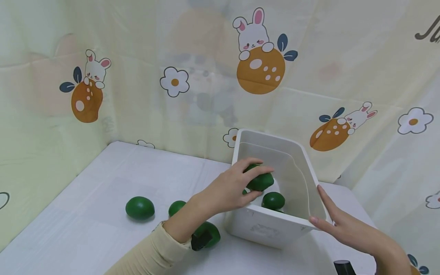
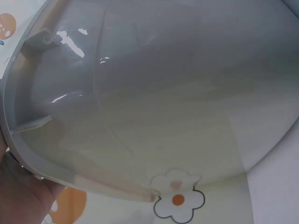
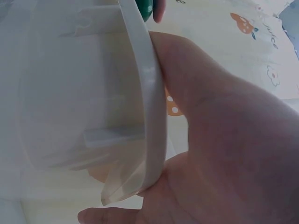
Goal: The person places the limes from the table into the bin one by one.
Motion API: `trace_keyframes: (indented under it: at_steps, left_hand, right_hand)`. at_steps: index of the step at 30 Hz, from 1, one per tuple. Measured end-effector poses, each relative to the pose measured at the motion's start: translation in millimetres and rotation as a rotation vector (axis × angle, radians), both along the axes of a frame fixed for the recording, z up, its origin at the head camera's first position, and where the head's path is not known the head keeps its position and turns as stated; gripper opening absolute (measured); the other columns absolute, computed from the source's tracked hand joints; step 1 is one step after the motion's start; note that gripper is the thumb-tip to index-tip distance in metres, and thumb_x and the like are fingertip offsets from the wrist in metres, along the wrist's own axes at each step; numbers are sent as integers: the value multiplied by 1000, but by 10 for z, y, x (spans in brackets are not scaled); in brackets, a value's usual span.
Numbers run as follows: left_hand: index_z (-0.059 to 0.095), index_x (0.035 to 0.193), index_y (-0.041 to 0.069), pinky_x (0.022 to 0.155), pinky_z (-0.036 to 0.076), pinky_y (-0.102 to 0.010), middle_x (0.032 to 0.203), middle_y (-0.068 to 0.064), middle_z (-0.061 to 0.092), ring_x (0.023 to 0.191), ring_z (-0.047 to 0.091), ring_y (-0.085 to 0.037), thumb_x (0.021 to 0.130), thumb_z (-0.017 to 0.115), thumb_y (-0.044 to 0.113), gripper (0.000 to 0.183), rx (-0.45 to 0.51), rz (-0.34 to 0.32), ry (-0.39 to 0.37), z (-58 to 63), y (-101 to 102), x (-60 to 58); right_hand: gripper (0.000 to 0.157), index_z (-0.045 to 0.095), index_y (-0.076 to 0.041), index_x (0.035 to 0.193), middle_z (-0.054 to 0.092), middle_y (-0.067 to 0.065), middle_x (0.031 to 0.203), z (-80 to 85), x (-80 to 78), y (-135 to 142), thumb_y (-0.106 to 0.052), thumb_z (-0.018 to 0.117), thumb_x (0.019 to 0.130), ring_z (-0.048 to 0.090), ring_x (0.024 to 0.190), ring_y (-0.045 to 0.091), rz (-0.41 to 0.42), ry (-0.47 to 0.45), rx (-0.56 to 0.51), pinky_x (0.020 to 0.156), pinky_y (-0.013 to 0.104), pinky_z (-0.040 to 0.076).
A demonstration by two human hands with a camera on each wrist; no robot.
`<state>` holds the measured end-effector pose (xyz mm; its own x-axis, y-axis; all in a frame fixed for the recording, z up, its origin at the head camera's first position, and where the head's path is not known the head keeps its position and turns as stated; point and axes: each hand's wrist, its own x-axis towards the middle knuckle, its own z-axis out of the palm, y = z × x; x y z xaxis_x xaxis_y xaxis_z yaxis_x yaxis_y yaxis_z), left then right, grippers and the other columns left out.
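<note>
My left hand (image 1: 228,187) reaches over the front rim of a white plastic bin (image 1: 237,225) and holds a dark green lime (image 1: 262,181) between thumb and fingers, above the inside. Another lime (image 1: 273,200) lies in the bin, with parts of others hidden by the hand and the front wall. At the front right corner my right hand (image 1: 350,229) holds the rim, its thumb on the front edge and a finger along the side. The right wrist view shows the rim (image 3: 154,107) close against a hand. In the left wrist view the bin's wall (image 2: 163,93) fills most of the picture.
On the white table (image 1: 103,183), left of the bin, lie a lime (image 1: 139,208), a second lime (image 1: 176,207) and a third lime (image 1: 214,233), the last two partly behind my left forearm. A patterned curtain (image 1: 199,114) hangs behind. A black cylinder (image 1: 343,267) shows near my right wrist.
</note>
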<state>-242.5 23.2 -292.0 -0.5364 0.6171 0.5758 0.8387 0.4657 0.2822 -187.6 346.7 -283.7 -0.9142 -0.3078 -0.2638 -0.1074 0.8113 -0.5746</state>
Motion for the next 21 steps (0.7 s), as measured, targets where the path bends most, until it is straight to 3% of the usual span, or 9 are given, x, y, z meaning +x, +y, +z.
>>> trace_keyframes:
  at_steps: [8,13,21]
  left_hand:
    - [48,135,28,91,49,-27,140,-1,43,125,47,-16,93,61,27,44,-22,26,-13,-6,0,10]
    - [51,132,27,84,50,-25,139,-2,44,119,51,-16,93,60,26,40,-26,47,11,-3,-3,0]
    - [53,130,25,85,50,-24,137,-1,45,114,55,-16,92,61,24,39,20,90,37,9,-75,-57]
  right_hand:
    - [86,-27,-22,147,-9,29,154,8,11,-3,-32,45,100,17,130,57,-3,-2,10,81,76,36]
    - [86,-26,-22,147,-7,29,154,9,21,-4,-32,45,100,19,129,55,-2,4,19,82,75,36]
    - [86,-26,-25,147,-5,30,154,5,7,-4,-30,45,100,20,128,57,16,20,-3,78,75,38]
